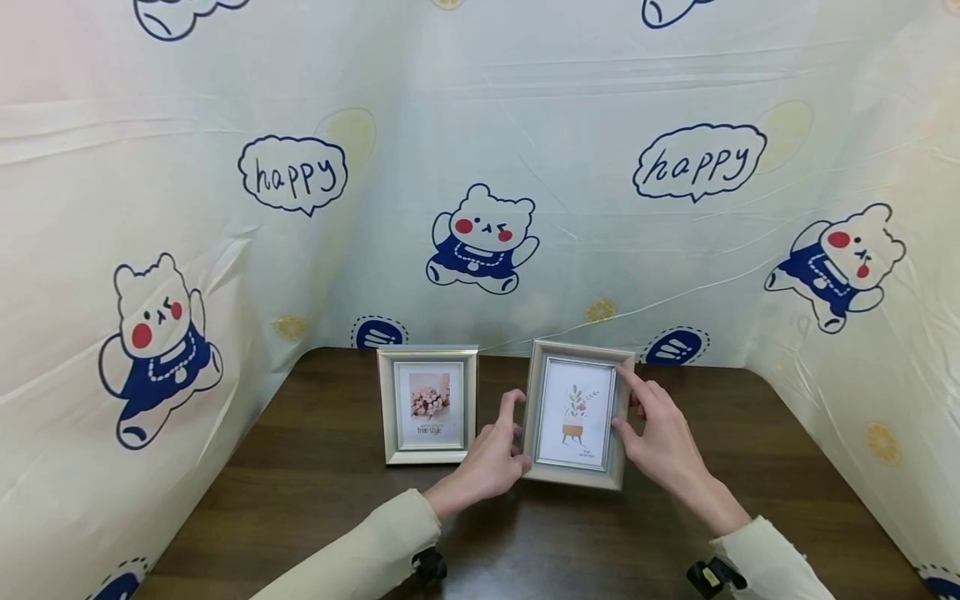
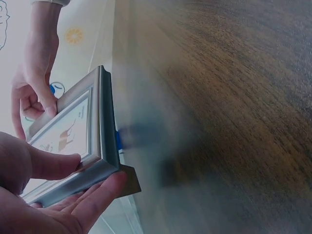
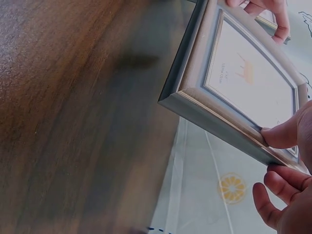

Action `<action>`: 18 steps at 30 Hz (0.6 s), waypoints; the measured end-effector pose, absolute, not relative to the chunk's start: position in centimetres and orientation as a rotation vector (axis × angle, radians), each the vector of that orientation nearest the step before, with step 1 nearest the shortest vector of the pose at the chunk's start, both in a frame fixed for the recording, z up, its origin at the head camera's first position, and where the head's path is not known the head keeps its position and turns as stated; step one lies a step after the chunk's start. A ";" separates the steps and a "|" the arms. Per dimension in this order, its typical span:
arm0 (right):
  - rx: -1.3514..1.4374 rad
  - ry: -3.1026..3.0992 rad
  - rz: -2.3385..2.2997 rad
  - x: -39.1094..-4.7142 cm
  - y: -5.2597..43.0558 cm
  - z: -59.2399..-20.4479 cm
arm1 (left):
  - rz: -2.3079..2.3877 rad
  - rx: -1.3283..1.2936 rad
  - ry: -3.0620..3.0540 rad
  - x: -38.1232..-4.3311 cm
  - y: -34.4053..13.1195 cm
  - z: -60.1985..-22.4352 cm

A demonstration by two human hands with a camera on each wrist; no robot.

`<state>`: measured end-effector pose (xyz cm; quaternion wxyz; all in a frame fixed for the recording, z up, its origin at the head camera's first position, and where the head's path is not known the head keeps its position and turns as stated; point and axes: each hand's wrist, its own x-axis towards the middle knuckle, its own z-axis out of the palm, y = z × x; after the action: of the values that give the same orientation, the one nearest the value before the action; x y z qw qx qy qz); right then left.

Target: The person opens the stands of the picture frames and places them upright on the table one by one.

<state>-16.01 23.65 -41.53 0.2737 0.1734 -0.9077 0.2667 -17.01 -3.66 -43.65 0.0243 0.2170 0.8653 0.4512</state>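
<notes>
A silvery picture frame (image 1: 532,417) with a potted-plant print is held up, slightly tilted, between both hands. On its left side my left hand (image 1: 491,458) grips the border; the left wrist view shows the thumb on the front and the fingers (image 2: 97,202) behind the edge. My right hand (image 1: 663,433) pinches the right border, its thumb (image 3: 285,134) on the front and fingers beneath in the right wrist view. A bottom corner of the frame (image 3: 178,97) hangs above the tabletop. Part of a back stand (image 2: 129,183) sticks out behind it.
A second silvery picture frame (image 1: 429,457) with a pink flower print stands upright on the dark wooden table (image 1: 300,500), just left of my left hand. Behind and beside the table hangs a pale curtain (image 1: 480,100) printed with cartoon bears.
</notes>
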 end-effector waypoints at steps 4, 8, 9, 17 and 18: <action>0.461 -2.456 0.713 -16.1 23.6 -41.7 | 1.395 0.666 2.684 -17.3 -3.6 -43.9; 0.452 -2.484 0.705 -16.2 23.6 -41.8 | 1.388 0.655 2.709 -17.5 -3.4 -44.0; 0.449 -2.488 0.704 -16.3 23.6 -41.9 | 1.388 0.652 2.710 -17.5 -3.4 -44.0; 0.445 -2.477 0.693 -16.6 23.5 -42.4 | 1.416 0.669 2.746 -18.2 -3.2 -44.4; 0.443 -2.473 0.690 -16.6 23.5 -42.4 | 1.423 0.671 2.743 -18.3 -3.1 -44.4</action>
<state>-16.63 23.54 -42.44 0.2648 0.1639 -0.9153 0.2554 -18.31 -3.12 -44.42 -0.0106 0.2122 0.8674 0.4500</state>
